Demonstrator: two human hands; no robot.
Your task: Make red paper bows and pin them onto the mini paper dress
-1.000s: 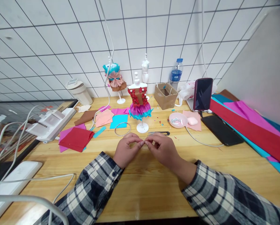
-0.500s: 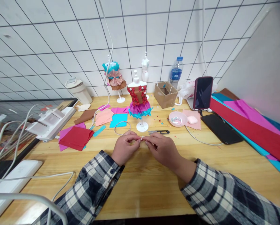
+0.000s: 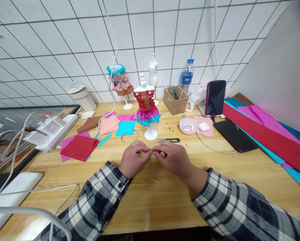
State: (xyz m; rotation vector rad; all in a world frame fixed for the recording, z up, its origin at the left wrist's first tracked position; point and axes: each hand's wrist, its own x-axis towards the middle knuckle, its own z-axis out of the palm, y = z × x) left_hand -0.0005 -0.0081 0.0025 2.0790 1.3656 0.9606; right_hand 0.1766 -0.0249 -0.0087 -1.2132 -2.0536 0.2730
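Observation:
My left hand (image 3: 135,158) and my right hand (image 3: 174,160) meet fingertip to fingertip low in the middle, over the wooden table (image 3: 160,207). Both are closed in a pinch on a tiny whitish piece (image 3: 152,150), too small to make out. Just beyond them stands a small mannequin (image 3: 145,103) in a red, brown, magenta and blue paper dress. Black thread snips (image 3: 173,140) lie right behind my right hand. A thin ring (image 3: 129,136) lies behind my left hand, partly over a blue paper square (image 3: 125,128).
Red paper (image 3: 80,147) lies left. Behind are a second dressed mannequin (image 3: 121,83), a bare one (image 3: 153,71), a cardboard box (image 3: 175,102) and a bottle (image 3: 187,77). At right are a pink bowl (image 3: 189,126), an upright phone (image 3: 215,98) and a black phone (image 3: 235,136).
The view has shifted slightly, so the table's things appear a little further left. My fingertips have come closer together, and less of the whitish piece shows.

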